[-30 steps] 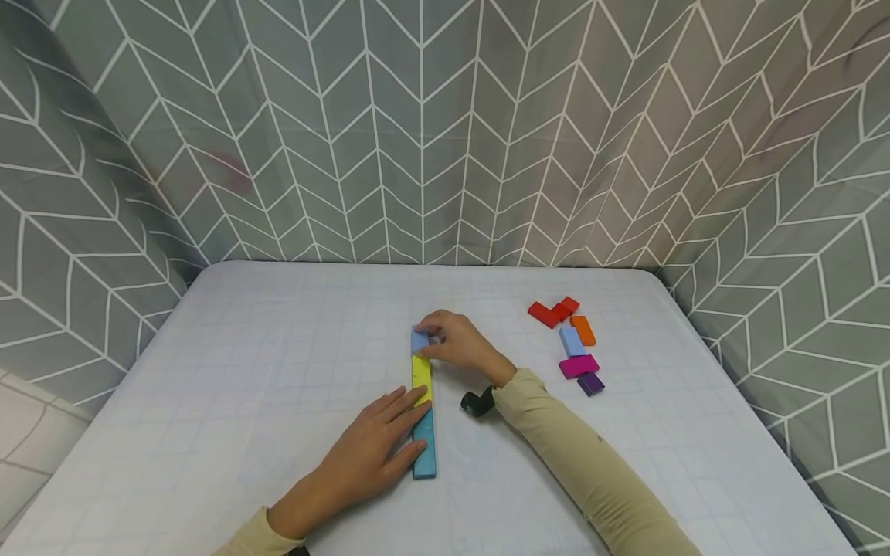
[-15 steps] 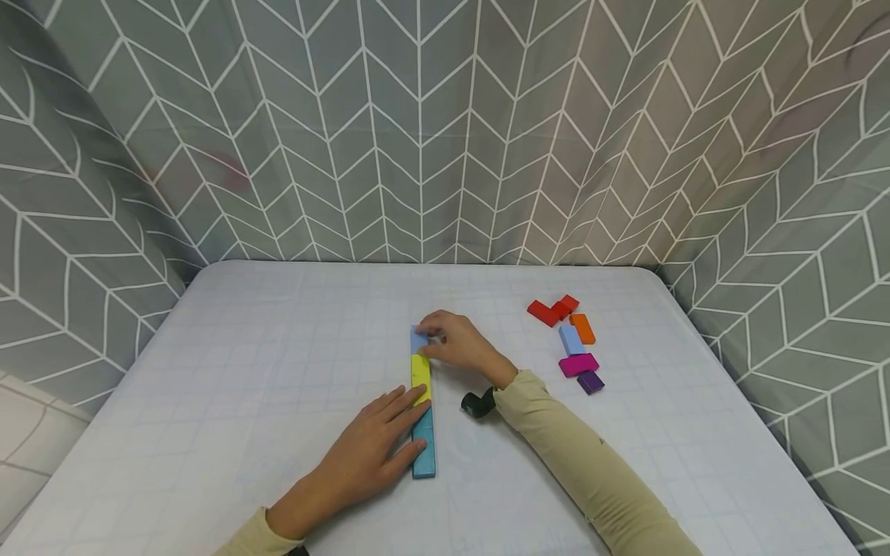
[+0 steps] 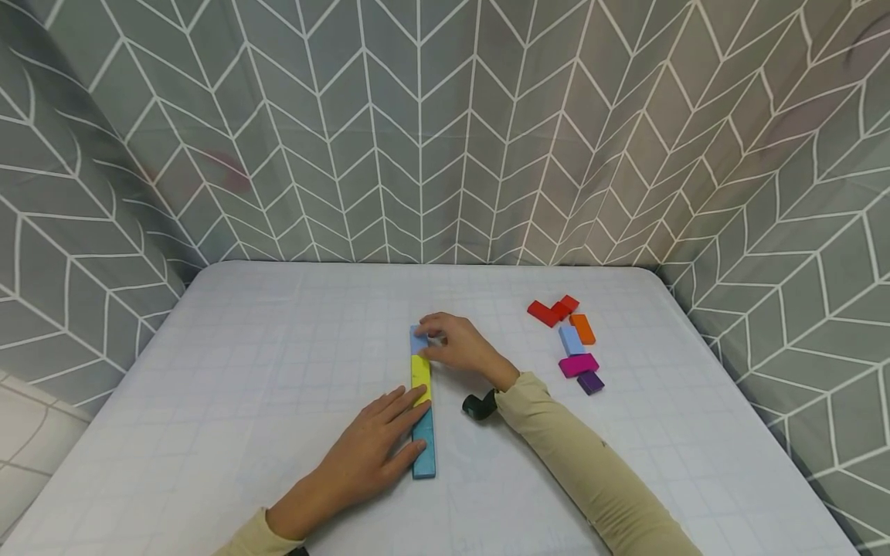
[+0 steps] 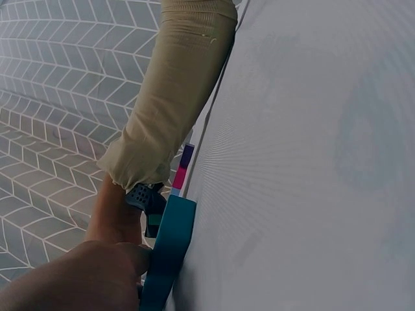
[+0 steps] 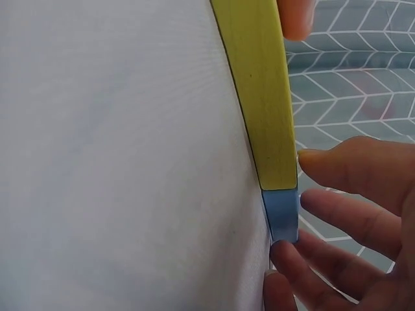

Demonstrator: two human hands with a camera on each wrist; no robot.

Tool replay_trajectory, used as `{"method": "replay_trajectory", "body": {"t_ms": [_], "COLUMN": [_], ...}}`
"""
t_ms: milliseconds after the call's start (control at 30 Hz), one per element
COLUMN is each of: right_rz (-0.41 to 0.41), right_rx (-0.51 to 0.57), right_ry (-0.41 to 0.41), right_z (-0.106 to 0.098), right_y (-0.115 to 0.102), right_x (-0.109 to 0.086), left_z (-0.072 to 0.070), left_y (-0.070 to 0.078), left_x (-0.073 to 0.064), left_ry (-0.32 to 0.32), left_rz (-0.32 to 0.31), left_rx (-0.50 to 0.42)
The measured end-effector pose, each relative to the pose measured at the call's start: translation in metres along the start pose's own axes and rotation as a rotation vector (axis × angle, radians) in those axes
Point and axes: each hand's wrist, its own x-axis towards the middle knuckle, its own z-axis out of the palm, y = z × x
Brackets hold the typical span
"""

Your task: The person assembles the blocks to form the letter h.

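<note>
A straight row of wooden blocks runs away from the person in the head view: teal (image 3: pixel 425 457) nearest, yellow (image 3: pixel 420 371) in the middle, light blue (image 3: pixel 416 343) at the far end. My left hand (image 3: pixel 371 444) lies over the row with extended fingers, fingertips resting on the yellow and teal blocks. Around the light blue block bend the thumb and fingers of my right hand (image 3: pixel 460 344). Seen from the right wrist, the light blue block (image 5: pixel 283 214) meets the end of the yellow block (image 5: pixel 262 97), with fingertips at its far end and thumb near the joint.
To the right lie loose blocks: red (image 3: pixel 542 313), orange (image 3: pixel 582 329), light blue (image 3: pixel 572 340), magenta (image 3: pixel 579 365) and purple (image 3: pixel 590 382). A dark green curved piece (image 3: pixel 478 406) sits beside the right wrist. A patterned curtain (image 3: pixel 452 154) stands behind the white table (image 3: pixel 278 332).
Very little differs. The right hand and wrist shift slightly to the right, and the far end of the row edges slightly left; the left hand stays in place.
</note>
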Motion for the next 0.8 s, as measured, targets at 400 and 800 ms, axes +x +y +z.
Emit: {"method": "replay_trajectory", "body": {"t_ms": [400, 800], "right_rz": [-0.01, 0.004], "right_rx": [-0.007, -0.006], "right_ry": [0.009, 0.056], "right_z": [-0.002, -0.011], "right_y": [-0.001, -0.003], "right_x": [-0.003, -0.014], "left_z": [0.0, 0.002], "left_y": [0.0, -0.001], "left_x": [0.001, -0.001], "left_ry": [0.003, 0.049], "left_rz": [0.01, 0.043], "left_rx": [-0.011, 0.01]}}
